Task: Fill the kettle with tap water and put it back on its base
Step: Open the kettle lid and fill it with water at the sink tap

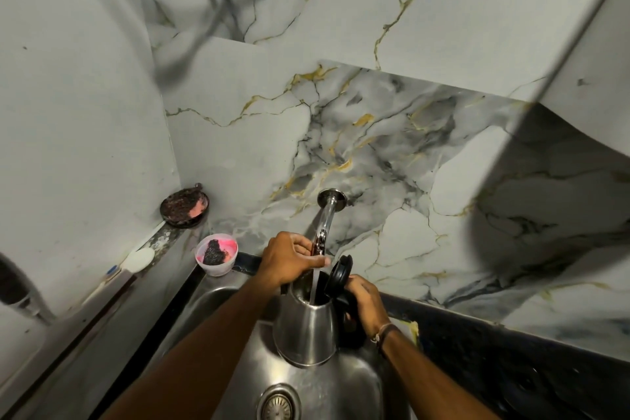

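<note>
The steel kettle (pixel 305 331) is held upright over the sink (pixel 344 385), directly beneath the wall-mounted tap (pixel 325 218). Its black lid (pixel 338 272) stands hinged open, tilted back toward the handle side. A stream of water (pixel 314 285) runs from the spout straight down into the kettle's open mouth.

The right hand (pixel 364 300) is clenched around the kettle's black handle, with the fingers wrapped round it, and carries the vessel above the basin. A thin band (pixel 387 331) sits on that wrist. The left hand (pixel 291 257) is at the end of the tap, its fingers (pixel 303 244) closed about the spout end and the thumb extended beneath, just above the kettle's rim.

The drain strainer (pixel 279 402) lies in the basin floor, below and in front of the kettle. At the sink's back left corner stands a small pink tub (pixel 216 254) holding a dark scourer. Behind it, in the wall corner, rests a dark round dish (pixel 184 207) with pink residue. A white oval item (pixel 138 259) lies on the left ledge. The wall behind is marbled (pixel 375 133) with grey and gold veins.
</note>
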A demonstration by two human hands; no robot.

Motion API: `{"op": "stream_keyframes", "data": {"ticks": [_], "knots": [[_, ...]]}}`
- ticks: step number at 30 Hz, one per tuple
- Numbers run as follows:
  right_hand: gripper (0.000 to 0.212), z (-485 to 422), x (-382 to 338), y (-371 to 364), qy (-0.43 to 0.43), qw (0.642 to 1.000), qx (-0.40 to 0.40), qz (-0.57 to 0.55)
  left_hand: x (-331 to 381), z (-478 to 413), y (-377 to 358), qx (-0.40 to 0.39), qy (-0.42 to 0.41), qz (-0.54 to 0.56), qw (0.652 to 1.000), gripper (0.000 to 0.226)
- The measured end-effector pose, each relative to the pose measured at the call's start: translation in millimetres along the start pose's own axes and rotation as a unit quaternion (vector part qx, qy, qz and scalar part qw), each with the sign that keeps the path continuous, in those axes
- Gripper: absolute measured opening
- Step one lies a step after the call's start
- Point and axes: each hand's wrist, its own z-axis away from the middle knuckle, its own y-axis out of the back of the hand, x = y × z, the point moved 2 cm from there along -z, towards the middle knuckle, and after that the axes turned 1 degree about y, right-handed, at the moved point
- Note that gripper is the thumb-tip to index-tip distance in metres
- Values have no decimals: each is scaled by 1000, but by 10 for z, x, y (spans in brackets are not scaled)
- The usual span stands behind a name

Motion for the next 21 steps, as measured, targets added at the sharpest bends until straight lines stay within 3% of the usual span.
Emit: {"op": "stream_keyframes", "data": {"ticks": [5, 14, 21], "knots": [[56, -17, 9, 13, -3, 1000, 4, -2, -12, -79, 11, -33, -1, 21, 999, 57], [45, -39, 2, 26, 8, 1000, 17, 9, -81, -190, 42, -82, 3, 60, 995, 46], [57, -20, 9, 31, 5, 1000, 6, 11, -98, -238, 16, -109, -4, 61, 992, 37]]}}
